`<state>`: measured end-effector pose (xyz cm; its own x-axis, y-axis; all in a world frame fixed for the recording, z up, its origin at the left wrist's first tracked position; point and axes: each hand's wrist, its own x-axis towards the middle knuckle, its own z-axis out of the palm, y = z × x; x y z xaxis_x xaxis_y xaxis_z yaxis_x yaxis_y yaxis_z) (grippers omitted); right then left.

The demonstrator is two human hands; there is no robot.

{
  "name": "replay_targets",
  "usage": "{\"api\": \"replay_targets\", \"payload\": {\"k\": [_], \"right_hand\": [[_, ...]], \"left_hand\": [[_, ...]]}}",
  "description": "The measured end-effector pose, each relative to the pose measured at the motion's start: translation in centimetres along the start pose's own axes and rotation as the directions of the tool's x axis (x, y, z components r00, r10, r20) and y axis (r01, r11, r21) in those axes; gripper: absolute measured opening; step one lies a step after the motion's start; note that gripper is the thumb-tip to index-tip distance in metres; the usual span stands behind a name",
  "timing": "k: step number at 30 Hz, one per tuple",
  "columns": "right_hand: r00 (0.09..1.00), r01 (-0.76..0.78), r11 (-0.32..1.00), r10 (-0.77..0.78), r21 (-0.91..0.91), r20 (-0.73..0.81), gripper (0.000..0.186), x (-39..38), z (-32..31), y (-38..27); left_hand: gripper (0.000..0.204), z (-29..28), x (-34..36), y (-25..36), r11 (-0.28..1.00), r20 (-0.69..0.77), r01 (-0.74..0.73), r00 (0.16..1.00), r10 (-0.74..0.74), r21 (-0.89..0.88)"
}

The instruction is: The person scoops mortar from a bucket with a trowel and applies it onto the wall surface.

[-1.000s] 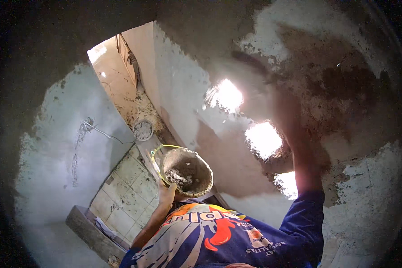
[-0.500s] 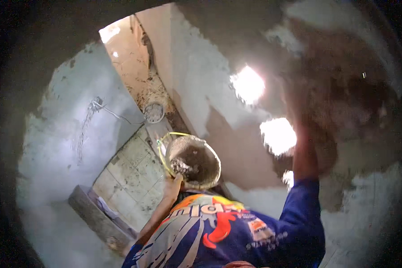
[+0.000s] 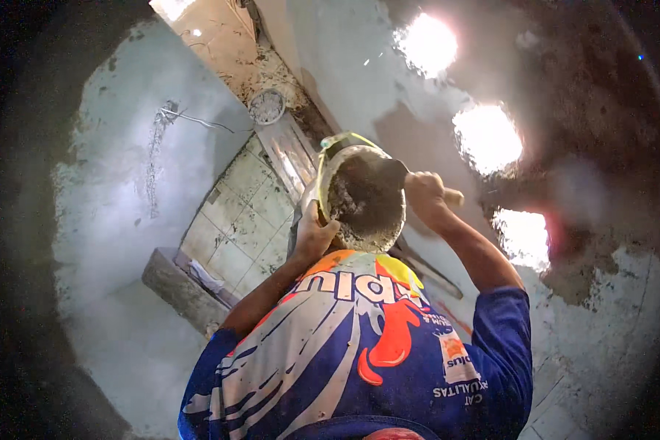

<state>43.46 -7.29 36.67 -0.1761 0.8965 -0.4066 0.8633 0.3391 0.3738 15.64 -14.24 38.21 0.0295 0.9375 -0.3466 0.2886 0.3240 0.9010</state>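
Note:
A pale bucket (image 3: 374,240) with a yellow handle is tilted in front of my chest, its mouth turned up toward me. Grey-brown wet mortar (image 3: 353,196) coats the inside. My left hand (image 3: 316,235) grips the bucket's near left rim, thumb over the edge. Closed round the wooden handle of a trowel (image 3: 455,196) is my right hand (image 3: 423,193). The trowel's dark blade reaches in over the right side of the bucket's mouth; its tip cannot be told apart from the mortar.
On the right rises a wall (image 3: 579,161) with damp, dark plaster patches and bright glare spots. A second bucket (image 3: 267,107) stands beyond, by a board (image 3: 286,150). Wires (image 3: 198,119) stick out of the left wall. Dirty tiles (image 3: 235,220) lie below, beside a ledge (image 3: 180,293).
My right hand has come down from the right wall to the bucket, bringing the trowel to its mouth. The bucket now sits higher and further right in view, still in my left hand.

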Motion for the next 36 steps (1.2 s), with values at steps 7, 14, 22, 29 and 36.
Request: {"api": "replay_targets", "payload": {"k": [7, 14, 22, 29, 36], "right_hand": [[0.975, 0.129, 0.845, -0.202, 0.519, 0.087, 0.016, -3.9, 3.0, -5.4], [0.985, 0.170, 0.685, -0.140, 0.708, -0.101, 0.024, -6.6, -0.2, -6.9], [0.994, 0.094, 0.663, -0.110, 0.743, -0.028, 0.032, -7.1, -5.1, -0.7], [0.893, 0.205, 0.209, -0.439, 0.956, -0.096, 0.030, -10.4, -17.6, 4.9], [0.911, -0.086, 0.485, 0.392, 0.870, -0.128, 0.026, -13.1, -13.1, 21.1]], "left_hand": [[0.029, 1.2, -1.1, -1.4, 0.993, 0.069, -0.119, 0.990, 0.119, 0.002], [0.034, 1.9, -1.9, 0.6, 0.973, -0.083, -0.026, 0.997, 0.006, -0.231], [0.045, 0.7, -0.6, -3.8, 0.770, -0.126, 0.038, 0.980, -0.153, -0.637], [0.046, -0.8, 0.4, -8.8, 0.773, -0.187, 0.048, 0.959, -0.212, -0.633], [0.021, -0.6, -0.4, -2.3, 0.902, -0.188, 0.093, 0.964, -0.187, -0.421]]}}
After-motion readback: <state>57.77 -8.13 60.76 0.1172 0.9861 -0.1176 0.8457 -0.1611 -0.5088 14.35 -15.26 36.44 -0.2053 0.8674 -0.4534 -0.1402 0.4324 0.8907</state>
